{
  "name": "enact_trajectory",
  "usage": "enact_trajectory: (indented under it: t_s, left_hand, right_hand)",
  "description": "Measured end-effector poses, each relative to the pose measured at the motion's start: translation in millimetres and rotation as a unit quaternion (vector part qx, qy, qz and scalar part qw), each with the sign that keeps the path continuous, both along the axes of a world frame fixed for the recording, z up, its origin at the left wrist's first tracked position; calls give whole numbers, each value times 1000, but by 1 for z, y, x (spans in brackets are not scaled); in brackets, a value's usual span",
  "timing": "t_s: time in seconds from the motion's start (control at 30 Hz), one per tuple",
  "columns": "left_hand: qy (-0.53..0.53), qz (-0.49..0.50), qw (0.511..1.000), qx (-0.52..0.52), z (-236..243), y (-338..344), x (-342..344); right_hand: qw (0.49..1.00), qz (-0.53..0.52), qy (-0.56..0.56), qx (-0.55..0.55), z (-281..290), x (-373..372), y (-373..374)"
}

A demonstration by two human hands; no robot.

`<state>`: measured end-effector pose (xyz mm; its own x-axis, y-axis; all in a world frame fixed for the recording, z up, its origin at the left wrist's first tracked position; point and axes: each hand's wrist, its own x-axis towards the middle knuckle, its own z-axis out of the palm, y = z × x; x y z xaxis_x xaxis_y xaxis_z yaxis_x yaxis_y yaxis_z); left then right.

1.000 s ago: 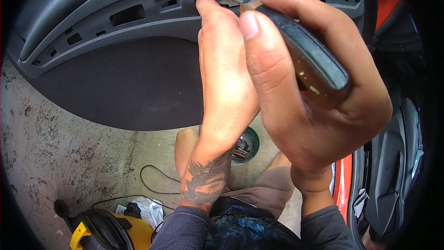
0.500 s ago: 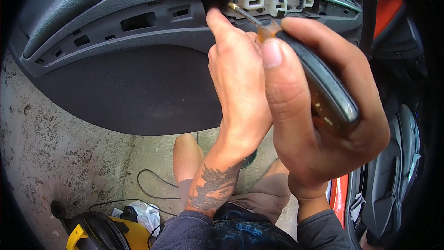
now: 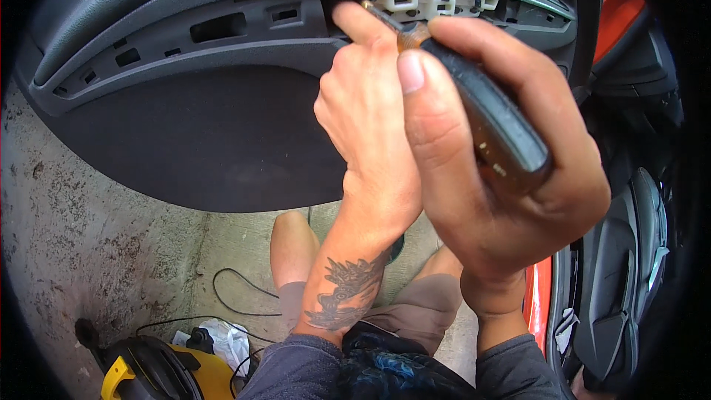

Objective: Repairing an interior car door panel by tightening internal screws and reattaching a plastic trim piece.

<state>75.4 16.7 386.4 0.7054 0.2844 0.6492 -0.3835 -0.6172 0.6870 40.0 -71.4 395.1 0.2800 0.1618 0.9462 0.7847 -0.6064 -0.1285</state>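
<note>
My right hand [image 3: 503,148] is wrapped round a screwdriver [image 3: 500,118] with a dark, amber-tinged handle. Its metal shaft slants up-left to white plastic fittings [image 3: 415,1] along a grey car door panel [image 3: 148,33]. Just left of the shaft, my left hand [image 3: 366,104] has its index finger reaching into a dark gap in the panel, the other fingers curled; whatever they hold is hidden. The screwdriver's tip is small and lies at the gap's right edge; I cannot tell whether it touches anything.
Below the panel are a concrete floor [image 3: 229,252], my bare knees, a looping black cable [image 3: 244,274] and a mostly hidden dark bucket [image 3: 396,248]. A yellow-and-black machine [image 3: 185,370] sits at lower left beside crumpled white material [image 3: 226,344]. Red car bodywork and dark interior trim [image 3: 615,267] line the right.
The view has shifted slightly. My left hand's knuckles are more bent, with the index finger still at the gap. The bucket is now mostly hidden. My right hand still grips the screwdriver.
</note>
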Motion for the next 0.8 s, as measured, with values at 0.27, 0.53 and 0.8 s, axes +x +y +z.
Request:
enact_trajectory:
  t_s: [0.27, 0.53, 0.8]
  left_hand:
    - [-47, 32, 996, 67, -12, 9, 3]
    - [-137, 82, 974, 158, -17, 14, -4]
    - [142, 66, 942, 298, 21, 39, 4]
  right_hand:
    - [999, 35, -28, 20, -6, 6, 3]
    - [998, -57, 12, -29, -7, -26, -19]
    - [998, 47, 29, -28, -40, -46, -70]
